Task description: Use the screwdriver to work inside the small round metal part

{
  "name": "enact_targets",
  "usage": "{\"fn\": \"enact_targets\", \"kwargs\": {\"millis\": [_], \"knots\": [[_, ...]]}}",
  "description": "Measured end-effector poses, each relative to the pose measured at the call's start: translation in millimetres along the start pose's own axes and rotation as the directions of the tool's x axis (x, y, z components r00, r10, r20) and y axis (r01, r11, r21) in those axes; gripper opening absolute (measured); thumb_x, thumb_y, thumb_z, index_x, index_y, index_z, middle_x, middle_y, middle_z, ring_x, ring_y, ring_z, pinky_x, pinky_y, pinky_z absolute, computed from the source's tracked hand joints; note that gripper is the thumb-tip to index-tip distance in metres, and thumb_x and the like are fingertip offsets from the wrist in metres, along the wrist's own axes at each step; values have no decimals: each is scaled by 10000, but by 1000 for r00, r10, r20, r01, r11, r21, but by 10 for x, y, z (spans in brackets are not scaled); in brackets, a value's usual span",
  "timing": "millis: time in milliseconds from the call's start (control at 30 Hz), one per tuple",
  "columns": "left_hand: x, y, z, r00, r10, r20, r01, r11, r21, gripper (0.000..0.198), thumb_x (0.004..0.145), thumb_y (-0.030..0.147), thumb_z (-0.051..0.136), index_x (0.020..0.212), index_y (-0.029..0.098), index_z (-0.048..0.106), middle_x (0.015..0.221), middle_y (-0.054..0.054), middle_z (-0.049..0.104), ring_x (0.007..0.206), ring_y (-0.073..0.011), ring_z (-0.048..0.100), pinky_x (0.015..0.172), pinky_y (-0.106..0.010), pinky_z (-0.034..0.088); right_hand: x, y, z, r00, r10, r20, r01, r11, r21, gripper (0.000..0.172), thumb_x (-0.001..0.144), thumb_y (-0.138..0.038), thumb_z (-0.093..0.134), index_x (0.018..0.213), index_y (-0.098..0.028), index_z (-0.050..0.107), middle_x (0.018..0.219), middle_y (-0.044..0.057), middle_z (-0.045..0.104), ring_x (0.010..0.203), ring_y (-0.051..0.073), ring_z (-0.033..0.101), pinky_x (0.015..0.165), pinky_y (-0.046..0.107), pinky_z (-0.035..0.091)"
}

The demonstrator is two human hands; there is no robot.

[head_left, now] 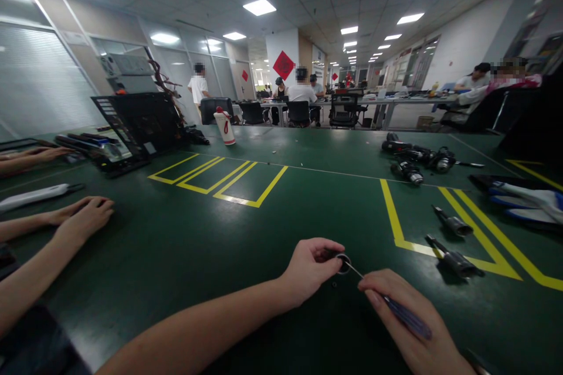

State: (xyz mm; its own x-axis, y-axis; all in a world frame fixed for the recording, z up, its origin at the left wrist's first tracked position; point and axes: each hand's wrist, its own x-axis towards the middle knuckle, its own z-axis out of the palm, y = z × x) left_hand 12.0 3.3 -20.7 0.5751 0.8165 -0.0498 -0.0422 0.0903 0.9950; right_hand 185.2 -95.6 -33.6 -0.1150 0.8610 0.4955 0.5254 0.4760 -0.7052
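My left hand is closed around a small round part with a metallic rim, its open end turned to the right. In my right hand is a screwdriver with a translucent purplish handle, and its thin shaft reaches into the ring's opening. Whether the tip touches anything inside is hidden. Just below the part, a tiny dark ring-like piece lies on the green table. To the right rest two dark cylindrical parts with stems, one farther back and one nearer.
Dark tool-like assemblies lie at the back right, with blue-and-white gloves nearer the edge. A white cup and a black frame stand at the back left. A co-worker's hands rest on the left side.
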Motion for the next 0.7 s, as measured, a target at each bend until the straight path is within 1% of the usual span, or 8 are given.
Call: {"fn": "enact_targets", "kwargs": {"millis": [100,233,333,433,567,700], "knots": [[17,-59,-15,999,40,1,-40,999,29,265,726,160,654,987,115,656,895,-93,695,803,-185,656,758,-352,524,12,-31,8,1000,-25,2,25,999,-26,195,872,-195,520,1041,-259,595,952,45,658,851,173,640,722,261,549],[33,-103,-9,995,98,-6,-98,994,40,259,722,140,639,978,120,669,920,-88,700,821,-183,661,770,-338,530,47,-79,6,996,-85,3,85,994,-70,193,865,-183,521,1032,-247,594,917,49,664,817,168,648,695,251,557],[36,-96,5,994,97,-41,-95,994,48,261,708,127,638,965,110,680,920,-95,706,828,-189,665,787,-341,530,64,-103,-2,989,-149,7,148,983,-109,214,857,-149,517,1036,-244,585,897,48,670,805,165,655,694,242,558],[26,-54,18,994,90,-58,-86,994,63,260,707,124,637,962,115,689,921,-96,709,836,-194,666,798,-345,529,64,-112,-7,983,-185,15,185,972,-146,232,852,-130,511,1044,-242,576,897,53,670,819,171,657,704,243,557],[13,-6,28,993,100,-68,-94,992,82,253,704,107,630,948,122,697,923,-95,709,833,-195,665,784,-339,534,50,-114,-11,981,-188,46,194,966,-171,257,854,-121,509,1077,-242,552,943,65,660,864,176,648,747,254,552],[24,-23,23,991,103,-87,-95,991,96,261,699,94,623,949,110,695,934,-105,707,840,-197,665,785,-335,535,43,-129,-18,979,-191,77,203,960,-192,243,857,-124,504,1066,-239,552,928,63,659,850,168,649,733,244,554]]}}
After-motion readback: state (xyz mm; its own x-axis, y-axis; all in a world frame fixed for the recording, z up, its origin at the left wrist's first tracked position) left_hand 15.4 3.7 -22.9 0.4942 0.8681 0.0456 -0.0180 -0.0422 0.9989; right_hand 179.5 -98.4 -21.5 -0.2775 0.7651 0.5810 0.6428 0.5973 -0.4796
